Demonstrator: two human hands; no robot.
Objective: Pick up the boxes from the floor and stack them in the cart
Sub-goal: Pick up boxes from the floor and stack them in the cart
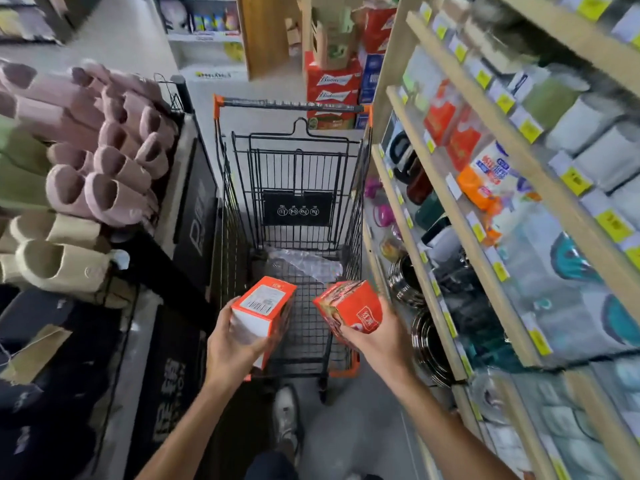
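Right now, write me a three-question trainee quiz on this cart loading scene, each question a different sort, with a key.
1. True or false: the left hand and the right hand each hold an orange box above the cart.
2. Multiple choice: what already lies in the cart's basket? A) crumpled clear plastic B) a pair of slippers C) a steel pot
3. Fill in: the box with the barcode label is in the ___ hand.

Key: 1 true. 2 A, the clear plastic at the basket's far end. 3 left; the other box is in the right hand.
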